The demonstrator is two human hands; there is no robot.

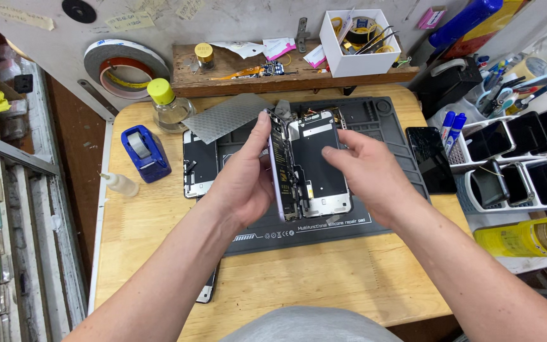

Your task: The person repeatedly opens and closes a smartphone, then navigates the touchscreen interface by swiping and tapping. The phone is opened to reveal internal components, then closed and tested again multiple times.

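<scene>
While gripping an opened phone (286, 166) above the grey repair mat (375, 221): left hand (243, 180) clamped on the phone body's edge, right hand (365, 171) half curled, fingertips on the hinged-open screen panel (318, 164). Beyond, on the wooden table (159, 221), blue tape dispenser (145, 151), yellow-capped bottle (167, 104). Farther back, white box of tools (359, 41).

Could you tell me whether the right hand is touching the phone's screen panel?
Touching. The head view shows the right hand with its fingertips on the back of the screen panel.
</scene>
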